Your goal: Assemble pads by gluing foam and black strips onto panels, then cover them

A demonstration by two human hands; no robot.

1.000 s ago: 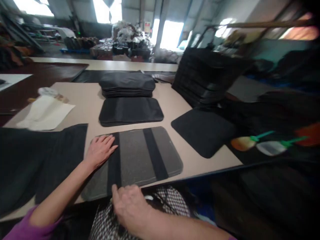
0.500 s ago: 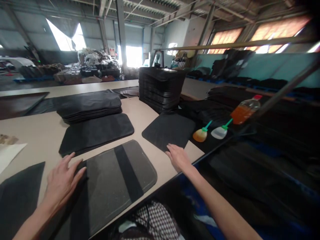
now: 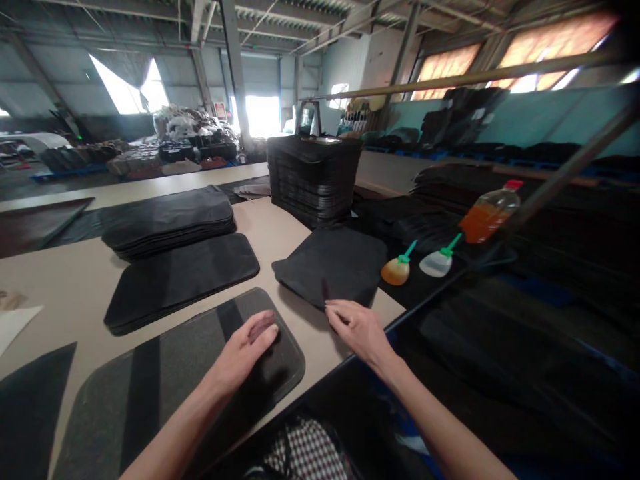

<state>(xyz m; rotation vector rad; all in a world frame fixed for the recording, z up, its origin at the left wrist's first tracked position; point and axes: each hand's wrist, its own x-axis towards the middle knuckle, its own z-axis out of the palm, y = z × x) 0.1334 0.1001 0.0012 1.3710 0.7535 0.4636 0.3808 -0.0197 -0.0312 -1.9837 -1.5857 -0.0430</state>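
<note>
My right hand [image 3: 357, 327] pinches the near corner of a dark flat sheet [image 3: 335, 263], whose near edge is lifted a little off the table. My left hand [image 3: 253, 340] is over the right part of a grey-black panel [image 3: 190, 360] with rounded corners and two darker strips across it. Its fingers are bent, with a gap to the thumb and nothing held between them. Whether it touches the panel I cannot tell. Behind the panel lies a low stack of black rounded pieces [image 3: 185, 277].
A thicker black stack [image 3: 170, 220] lies farther back, and a tall dark pile [image 3: 315, 177] stands behind the sheet. Two squeeze bottles with green nozzles, one amber [image 3: 396, 271] and one clear [image 3: 437, 264], stand at right. Near them is a red-capped bottle [image 3: 487, 213] of orange liquid.
My left hand has moved right, from the panel's left part to over its right part. My right hand has closed on the dark sheet's corner, and the sheet's near edge has risen.
</note>
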